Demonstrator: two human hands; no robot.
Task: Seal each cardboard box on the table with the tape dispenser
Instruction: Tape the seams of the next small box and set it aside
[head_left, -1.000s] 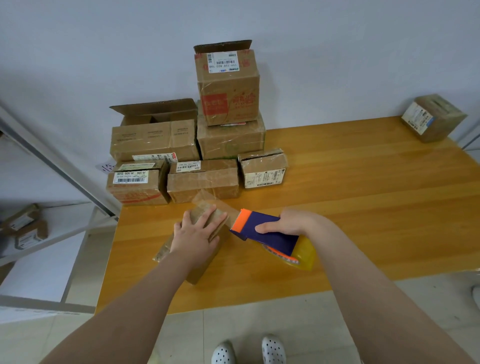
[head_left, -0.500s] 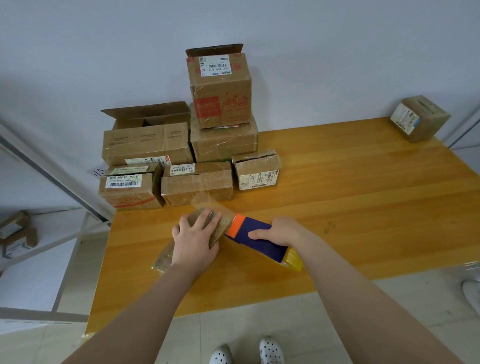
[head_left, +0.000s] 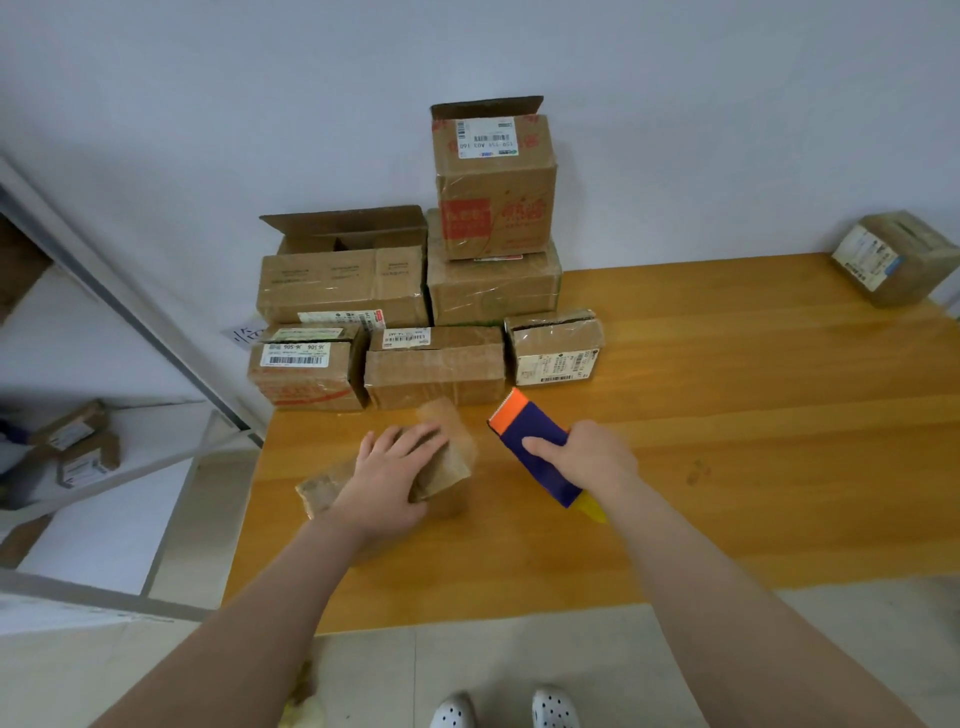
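The dispenser (head_left: 549, 477) is at the near middle of the table (head_left: 727, 415), held just above the wood. Its long axis runs from 11 o'clock to 5 o'clock. The orange end points to 11 o'clock, toward the stack (head_left: 395, 291), and a yellow tip shows at the 5 o'clock end. The body between them is a flat purple slab. The right hand (head_left: 597, 462) grips it from the 3 o'clock side, with the forefinger curled across the purple face.

At 9 o'clock from the dispenser, apart from it, a small box (head_left: 453, 463) lies on the table. Its long axis runs from 8 o'clock to 2 o'clock. It is brown, creased, and glossy with clear tape. The left hand (head_left: 389, 478) presses down on its top, palm flat, fingers spread and only slightly bent, closed round nothing.

At 12 o'clock the stack stands against the wall, with worn brown cartons carrying white labels. The top carton (head_left: 496, 182) has a flap standing up, and one at the back left is also open. A lone box (head_left: 893, 257) sits tilted at the table's 2 o'clock corner. A shelf (head_left: 104, 457) at 9 o'clock, off the table, holds more cartons. White shoes (head_left: 504, 709) show at 6 o'clock on the floor.
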